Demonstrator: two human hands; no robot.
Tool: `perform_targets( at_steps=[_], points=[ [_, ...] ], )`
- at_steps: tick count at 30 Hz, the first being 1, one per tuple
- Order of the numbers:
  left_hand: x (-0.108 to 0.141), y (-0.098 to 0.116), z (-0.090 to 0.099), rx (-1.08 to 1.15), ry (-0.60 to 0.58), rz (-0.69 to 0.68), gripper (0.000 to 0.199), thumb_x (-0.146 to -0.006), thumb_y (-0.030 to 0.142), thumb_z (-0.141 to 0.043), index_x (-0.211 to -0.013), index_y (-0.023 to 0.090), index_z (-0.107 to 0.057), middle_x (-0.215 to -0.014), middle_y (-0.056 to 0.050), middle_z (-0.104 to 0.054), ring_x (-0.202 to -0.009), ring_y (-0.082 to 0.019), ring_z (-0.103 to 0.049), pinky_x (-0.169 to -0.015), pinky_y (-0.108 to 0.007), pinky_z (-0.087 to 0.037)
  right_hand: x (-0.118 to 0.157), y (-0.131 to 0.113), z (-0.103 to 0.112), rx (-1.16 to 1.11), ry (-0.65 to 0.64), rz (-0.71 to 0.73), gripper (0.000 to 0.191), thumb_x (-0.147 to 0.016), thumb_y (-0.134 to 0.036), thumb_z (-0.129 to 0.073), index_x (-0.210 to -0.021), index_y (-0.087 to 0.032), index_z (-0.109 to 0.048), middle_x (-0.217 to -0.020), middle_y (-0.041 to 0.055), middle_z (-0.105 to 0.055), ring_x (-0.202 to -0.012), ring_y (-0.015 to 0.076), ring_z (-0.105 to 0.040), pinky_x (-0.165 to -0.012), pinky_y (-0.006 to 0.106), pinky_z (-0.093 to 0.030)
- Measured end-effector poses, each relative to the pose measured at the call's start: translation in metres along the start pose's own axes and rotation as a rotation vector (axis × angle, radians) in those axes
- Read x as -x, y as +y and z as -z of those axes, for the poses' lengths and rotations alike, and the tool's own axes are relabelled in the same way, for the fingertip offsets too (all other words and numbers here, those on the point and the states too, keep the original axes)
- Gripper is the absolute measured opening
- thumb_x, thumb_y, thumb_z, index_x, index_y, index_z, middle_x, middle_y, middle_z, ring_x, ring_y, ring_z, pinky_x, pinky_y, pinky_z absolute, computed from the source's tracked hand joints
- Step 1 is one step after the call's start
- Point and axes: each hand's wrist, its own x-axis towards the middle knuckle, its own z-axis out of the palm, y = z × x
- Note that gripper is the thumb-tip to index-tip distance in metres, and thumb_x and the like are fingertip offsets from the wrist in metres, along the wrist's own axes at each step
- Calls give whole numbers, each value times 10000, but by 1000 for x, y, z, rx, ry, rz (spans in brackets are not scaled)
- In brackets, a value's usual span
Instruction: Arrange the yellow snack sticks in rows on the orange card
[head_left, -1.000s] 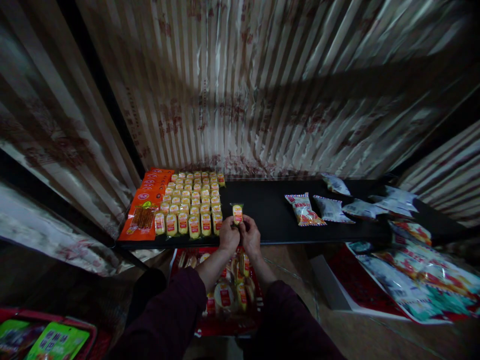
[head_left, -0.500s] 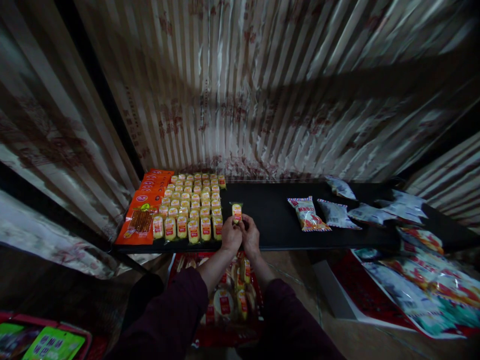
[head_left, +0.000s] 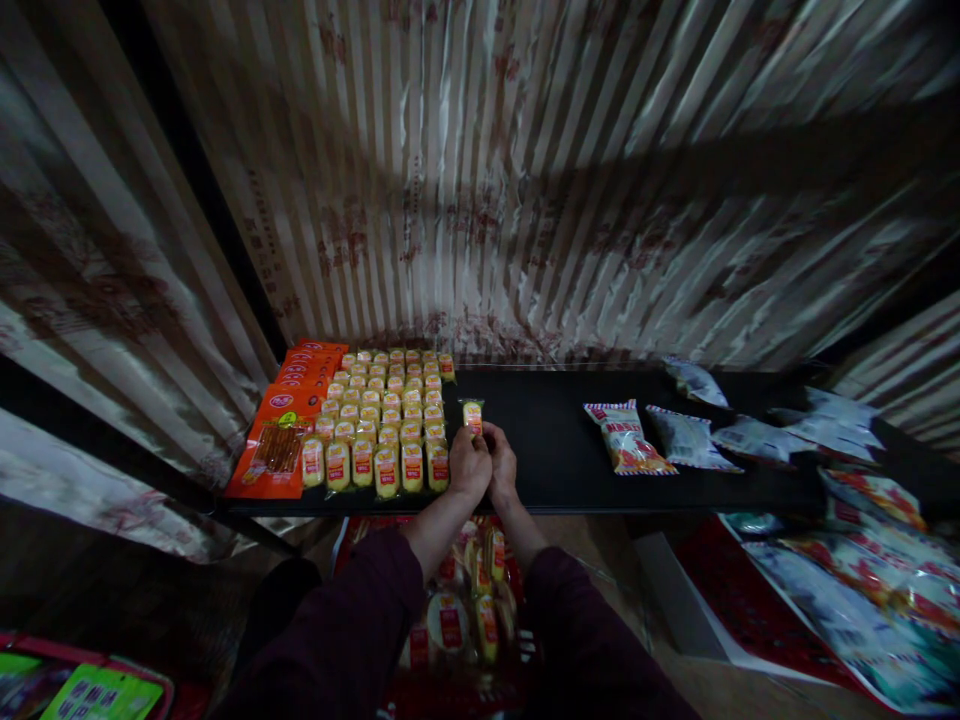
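Note:
A small yellow wrapped cake [head_left: 472, 416] stands up from between my two hands, above the black shelf [head_left: 540, 430]. My left hand [head_left: 469, 467] is closed on its lower part. Beside it and touching it, my right hand [head_left: 500, 462] has its fingers curled in at the cake's lower right; the fingertips are partly hidden. Just left of my hands are rows of the same yellow cakes [head_left: 386, 468], standing close together. Orange snack packets [head_left: 274, 445] overlap in a column at the shelf's left end.
White and red snack bags [head_left: 628, 437] lie scattered on the shelf's right part. Below the shelf are a red bag of wrapped cakes [head_left: 450, 625], a white-sided box [head_left: 690, 600] heaped with bags, and a red tray [head_left: 169, 690] with green packets at lower left. A striped curtain [head_left: 480, 180] hangs behind.
The view has shifted slightly. My hands remain together around the cake, with my left hand now covering a little more of its lower end.

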Motion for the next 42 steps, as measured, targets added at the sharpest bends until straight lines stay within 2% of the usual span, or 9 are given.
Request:
perform_targets(
  at_steps=[6, 13, 23, 28, 33, 37, 42],
  points=[
    [-8, 10, 1, -45, 24, 28, 308, -882, 142, -466, -1148, 103, -617, -1170, -157, -656, -1117, -208, -603, -979, -273, -423, -10, -2, -4, 16, -7, 0, 388, -682, -390, -512, -988, -189, -642, -954, 70, -706, -865, 238, -637, -843, 386, -479],
    [-17, 12, -1, -35, 47, 41, 314, -871, 132, -484, -1155, 116, -615, -1186, -156, -654, -1142, -207, -593, -985, -263, -410, -18, 1, -9, 36, 0, -19, 396, -701, -436, -515, -996, -212, -656, -948, 61, -714, -853, 239, -635, -805, 371, -470],
    [-30, 10, -4, -38, 59, 27, 326, -846, 103, -490, -1145, 128, -617, -1192, -154, -648, -1149, -213, -589, -1012, -282, -392, -28, 8, -15, 19, -13, -38, 387, -691, -428, -521, -992, -227, -655, -921, 32, -714, -834, 228, -639, -805, 363, -486],
    [-35, 11, -5, -25, 46, 47, 330, -878, 134, -462, -1174, 84, -600, -1195, -194, -638, -1152, -236, -585, -996, -299, -401, -34, 7, -17, 10, -26, -44, 419, -685, -426, -524, -1025, -213, -647, -953, 45, -709, -853, 228, -639, -827, 369, -488],
    [-44, 6, -8, -8, 56, 28, 321, -852, 137, -512, -1153, 106, -621, -1209, -181, -634, -1194, -257, -558, -1022, -315, -384, -40, 5, -19, 32, -26, -25, 411, -686, -425, -531, -1017, -215, -652, -934, 38, -711, -842, 228, -638, -811, 363, -485],
    [-48, 10, -7, -9, 54, 34, 305, -854, 135, -497, -1129, 136, -629, -1152, -152, -662, -1123, -244, -599, -981, -317, -418, -44, 5, -21, 15, -26, -25, 385, -689, -425, -532, -997, -228, -653, -912, 24, -709, -833, 223, -639, -812, 358, -485],
    [-49, 19, -5, 21, 43, 44, 247, -848, 115, -499, -1046, 113, -646, -1065, -165, -677, -1052, -246, -628, -931, -307, -436, -52, 7, -24, 7, -24, -40, 390, -691, -433, -530, -996, -225, -654, -898, 25, -709, -809, 222, -641, -791, 355, -493]
  ],
)
